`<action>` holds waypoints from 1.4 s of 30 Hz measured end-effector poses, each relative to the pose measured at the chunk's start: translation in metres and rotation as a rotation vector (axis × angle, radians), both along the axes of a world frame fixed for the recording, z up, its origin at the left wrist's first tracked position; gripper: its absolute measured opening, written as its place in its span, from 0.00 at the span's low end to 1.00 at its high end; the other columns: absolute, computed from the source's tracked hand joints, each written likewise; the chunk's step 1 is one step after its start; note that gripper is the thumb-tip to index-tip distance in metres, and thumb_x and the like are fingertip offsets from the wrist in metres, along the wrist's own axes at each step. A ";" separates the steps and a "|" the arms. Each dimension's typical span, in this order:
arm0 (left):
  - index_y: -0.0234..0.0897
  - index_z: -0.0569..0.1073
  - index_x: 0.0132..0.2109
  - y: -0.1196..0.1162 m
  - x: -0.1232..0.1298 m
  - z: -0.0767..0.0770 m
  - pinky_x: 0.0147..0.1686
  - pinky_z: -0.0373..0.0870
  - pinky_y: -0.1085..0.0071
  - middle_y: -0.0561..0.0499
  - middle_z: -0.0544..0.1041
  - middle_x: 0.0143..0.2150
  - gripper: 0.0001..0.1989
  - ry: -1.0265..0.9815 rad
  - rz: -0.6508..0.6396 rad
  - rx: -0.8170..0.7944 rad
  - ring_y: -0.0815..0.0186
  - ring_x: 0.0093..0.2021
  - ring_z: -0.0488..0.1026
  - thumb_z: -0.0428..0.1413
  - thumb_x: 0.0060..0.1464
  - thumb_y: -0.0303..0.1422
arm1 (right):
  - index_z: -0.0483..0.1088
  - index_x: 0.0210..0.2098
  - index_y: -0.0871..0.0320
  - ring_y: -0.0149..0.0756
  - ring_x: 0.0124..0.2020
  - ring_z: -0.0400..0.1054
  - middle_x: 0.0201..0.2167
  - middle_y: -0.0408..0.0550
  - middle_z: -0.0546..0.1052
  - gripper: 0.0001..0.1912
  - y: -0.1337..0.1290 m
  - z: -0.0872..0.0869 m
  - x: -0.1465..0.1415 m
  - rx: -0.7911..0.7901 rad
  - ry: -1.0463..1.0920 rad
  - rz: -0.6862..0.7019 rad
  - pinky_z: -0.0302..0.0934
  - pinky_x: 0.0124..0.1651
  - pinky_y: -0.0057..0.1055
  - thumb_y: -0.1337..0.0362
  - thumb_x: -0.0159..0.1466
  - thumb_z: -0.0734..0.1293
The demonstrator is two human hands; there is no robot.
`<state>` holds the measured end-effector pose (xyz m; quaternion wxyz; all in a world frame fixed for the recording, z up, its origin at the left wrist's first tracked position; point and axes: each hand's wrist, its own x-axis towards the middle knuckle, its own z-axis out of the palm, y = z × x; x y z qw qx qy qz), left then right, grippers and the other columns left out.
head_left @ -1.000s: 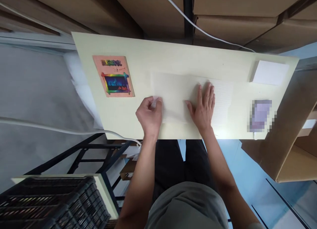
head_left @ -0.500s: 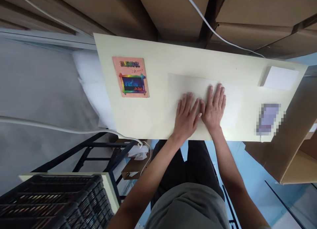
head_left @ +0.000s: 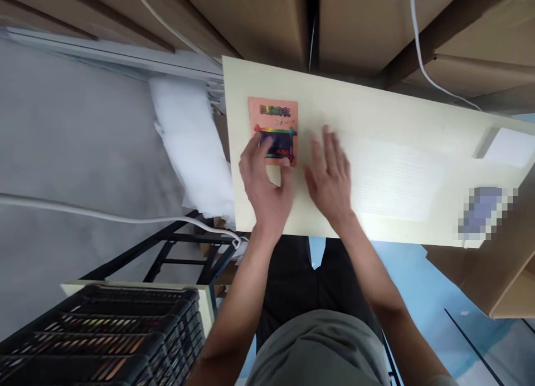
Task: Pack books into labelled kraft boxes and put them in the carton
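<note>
A pink booklet (head_left: 273, 118) with rainbow lettering and a dark framed picture lies at the left part of the cream tabletop (head_left: 376, 113). Over its lower edge is my left hand (head_left: 267, 185), fingers curved and apart, fingertips at the booklet; whether they press on it cannot be made out. My right hand (head_left: 331, 177), slightly blurred, is to the right of the booklet with its fingers spread and nothing in them. To the right of that hand a thin white sheet (head_left: 397, 180) with faint lines lies flat.
A white box (head_left: 510, 146) and a pixelated phone-like object (head_left: 482, 210) sit at the right end. Cardboard boxes (head_left: 351, 29) stand behind the table. White wrapping (head_left: 192, 141) is at the left, a black crate (head_left: 104, 330) at lower left.
Both hands have left the white sheet and moved left, my left hand to the booklet and my right hand beside it. The view has shifted left.
</note>
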<state>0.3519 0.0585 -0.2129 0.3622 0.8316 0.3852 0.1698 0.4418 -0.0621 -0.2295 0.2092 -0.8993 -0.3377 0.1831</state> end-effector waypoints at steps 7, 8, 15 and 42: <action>0.44 0.71 0.71 0.049 -0.021 -0.038 0.63 0.82 0.59 0.39 0.75 0.71 0.27 0.030 0.124 -0.244 0.54 0.68 0.78 0.62 0.72 0.46 | 0.63 0.79 0.51 0.59 0.71 0.67 0.80 0.58 0.65 0.29 0.068 -0.028 -0.033 0.119 0.115 -0.071 0.74 0.71 0.60 0.59 0.81 0.63; 0.44 0.72 0.70 0.053 -0.021 -0.041 0.61 0.83 0.60 0.40 0.76 0.69 0.26 0.018 0.142 -0.291 0.55 0.65 0.80 0.63 0.72 0.46 | 0.64 0.79 0.51 0.59 0.71 0.67 0.81 0.58 0.65 0.29 0.069 -0.029 -0.034 0.107 0.113 -0.083 0.74 0.71 0.60 0.59 0.81 0.64; 0.40 0.83 0.48 0.076 -0.011 -0.028 0.34 0.77 0.72 0.52 0.80 0.36 0.16 0.062 0.297 -0.551 0.68 0.33 0.78 0.71 0.61 0.46 | 0.63 0.78 0.48 0.57 0.74 0.65 0.81 0.52 0.66 0.27 0.069 -0.023 -0.040 0.144 0.135 -0.135 0.69 0.76 0.60 0.60 0.82 0.60; 0.39 0.82 0.49 -0.112 0.040 -0.014 0.38 0.72 0.69 0.50 0.83 0.39 0.08 0.138 -0.073 -0.420 0.67 0.33 0.75 0.61 0.69 0.37 | 0.76 0.64 0.47 0.37 0.42 0.80 0.52 0.49 0.83 0.16 -0.143 -0.010 0.030 0.353 0.185 -0.553 0.80 0.47 0.38 0.60 0.79 0.66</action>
